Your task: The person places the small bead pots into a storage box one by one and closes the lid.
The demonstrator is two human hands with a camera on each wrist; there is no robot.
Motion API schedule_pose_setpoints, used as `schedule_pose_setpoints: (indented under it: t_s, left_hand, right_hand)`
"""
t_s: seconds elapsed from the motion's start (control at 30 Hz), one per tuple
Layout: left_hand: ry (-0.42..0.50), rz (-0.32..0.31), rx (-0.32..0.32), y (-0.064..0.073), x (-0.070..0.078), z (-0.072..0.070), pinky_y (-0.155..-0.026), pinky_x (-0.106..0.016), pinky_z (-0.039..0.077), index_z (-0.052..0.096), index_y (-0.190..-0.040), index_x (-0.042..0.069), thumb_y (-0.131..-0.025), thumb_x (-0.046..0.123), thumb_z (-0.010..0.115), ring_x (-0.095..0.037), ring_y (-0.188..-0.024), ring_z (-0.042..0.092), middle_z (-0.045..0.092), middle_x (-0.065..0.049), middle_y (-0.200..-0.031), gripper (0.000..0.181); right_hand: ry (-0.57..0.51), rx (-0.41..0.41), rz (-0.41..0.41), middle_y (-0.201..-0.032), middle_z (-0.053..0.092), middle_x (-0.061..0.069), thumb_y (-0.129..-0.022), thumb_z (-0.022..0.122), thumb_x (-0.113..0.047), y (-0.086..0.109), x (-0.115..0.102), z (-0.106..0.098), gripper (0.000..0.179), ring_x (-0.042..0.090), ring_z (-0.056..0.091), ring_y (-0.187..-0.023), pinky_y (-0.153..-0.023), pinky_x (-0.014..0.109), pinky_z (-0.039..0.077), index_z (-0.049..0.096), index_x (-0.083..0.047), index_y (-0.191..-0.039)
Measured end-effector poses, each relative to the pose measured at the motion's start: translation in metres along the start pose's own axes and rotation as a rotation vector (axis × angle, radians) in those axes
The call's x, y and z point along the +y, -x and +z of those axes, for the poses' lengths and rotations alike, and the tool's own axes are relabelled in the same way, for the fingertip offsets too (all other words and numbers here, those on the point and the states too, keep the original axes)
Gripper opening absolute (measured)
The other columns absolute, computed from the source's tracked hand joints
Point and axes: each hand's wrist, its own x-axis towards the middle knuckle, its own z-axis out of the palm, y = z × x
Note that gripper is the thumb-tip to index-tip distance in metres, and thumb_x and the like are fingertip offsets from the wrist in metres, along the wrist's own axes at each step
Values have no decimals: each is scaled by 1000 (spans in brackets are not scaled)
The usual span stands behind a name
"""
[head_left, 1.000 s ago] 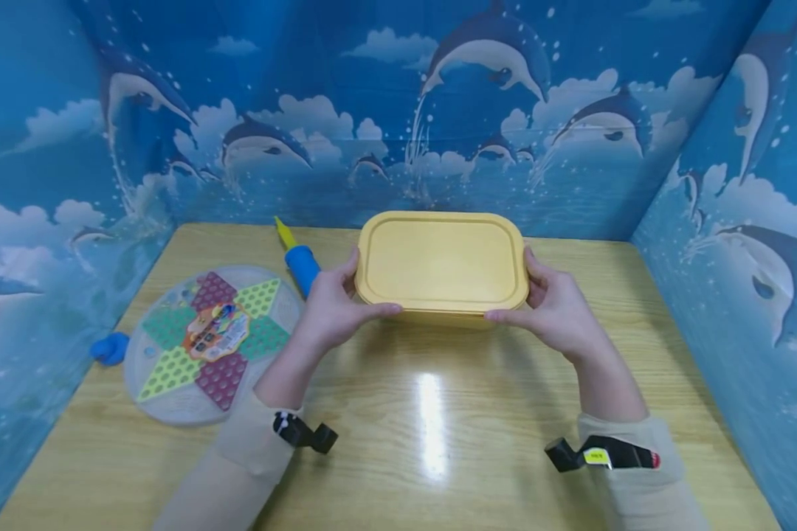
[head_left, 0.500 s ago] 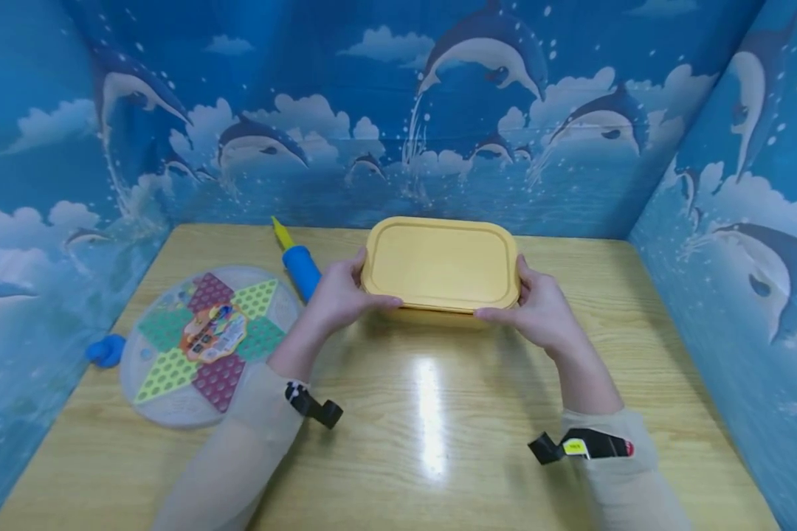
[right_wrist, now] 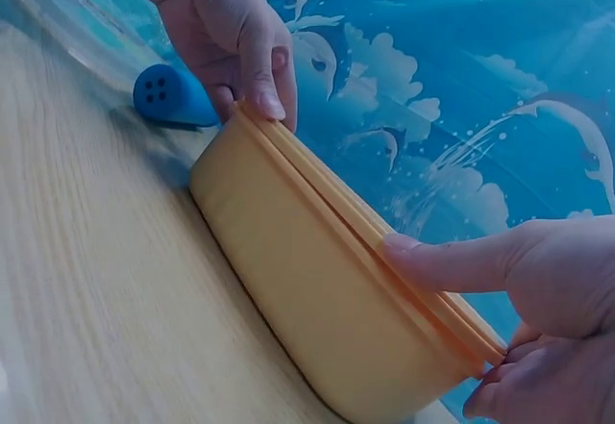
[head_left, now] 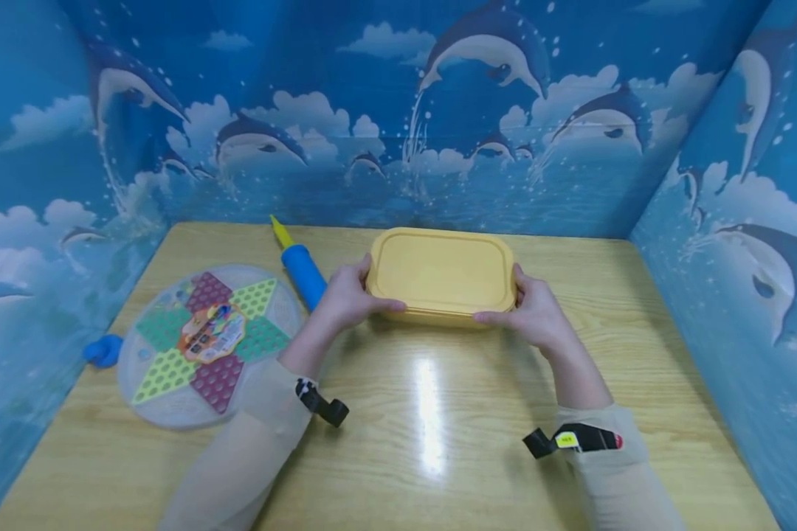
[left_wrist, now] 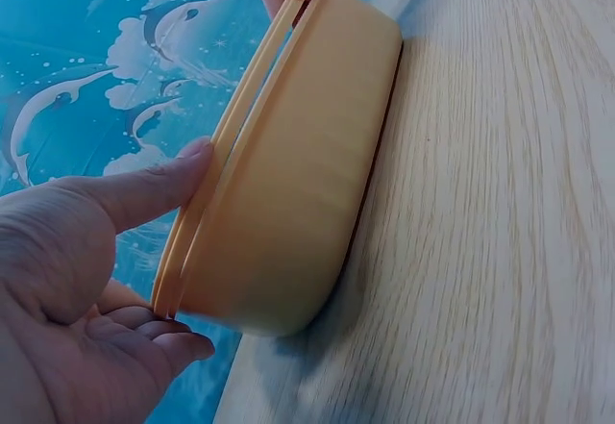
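A yellow rectangular lid [head_left: 441, 269] with rounded corners lies over the matching yellow box [left_wrist: 288, 174], which stands on the table. My left hand [head_left: 353, 299] grips the lid's left end, thumb along the near edge and fingers at the side and underneath. At the opposite end my right hand [head_left: 534, 310] holds the lid the same way. In the left wrist view a narrow slit shows between lid and box rim. A gap also runs along the near side in the right wrist view. The inside of the box is hidden.
Left on the table [head_left: 478, 413] lies a round Chinese checkers board [head_left: 212, 346]. A blue hand pump [head_left: 302, 273] with a yellow nozzle lies behind my left hand. A small blue object [head_left: 102, 351] sits by the left edge. Dolphin-print cloth [head_left: 398, 110] walls the back and sides.
Both hands have come down and slightly toward the near side with the lid, which now lies lower over the box. The board and pump have stayed put.
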Motion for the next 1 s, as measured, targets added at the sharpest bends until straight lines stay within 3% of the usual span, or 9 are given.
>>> schedule_pose_setpoints:
  t_s: [0.37,0.67,0.83,1.0]
  left_hand:
    - [-65,-18,-3,7,3,1,-115,-42,48,23,-166,4,-74,46,99,-32,-145,47,33,-19,-167,126]
    - [-82,-3,8,13,0,2,-95,-39,57,22,-166,4,-74,49,98,-32,-130,59,39,-22,-164,127]
    - [-96,-21,18,13,1,3,-86,-37,58,24,-165,2,-74,49,98,-31,-121,63,43,-24,-161,126]
    - [-113,-31,39,13,2,5,-98,-39,57,26,-164,0,-74,50,98,-34,-134,57,41,-25,-162,126]
  right_hand:
    - [65,-36,2,-173,6,20,-83,95,-31,2,8,-1,128,33,26,-156,-121,46,37,4,3,-165]
    - [139,-62,12,-172,10,23,-79,96,-41,0,6,-3,133,36,27,-155,-122,49,36,4,4,-164]
    - [128,-84,7,-172,10,23,-79,96,-40,-4,7,-5,133,37,29,-154,-121,48,38,5,4,-164]
    - [115,-95,0,-172,10,22,-79,97,-39,-10,9,-8,132,36,29,-154,-121,48,38,6,3,-165]
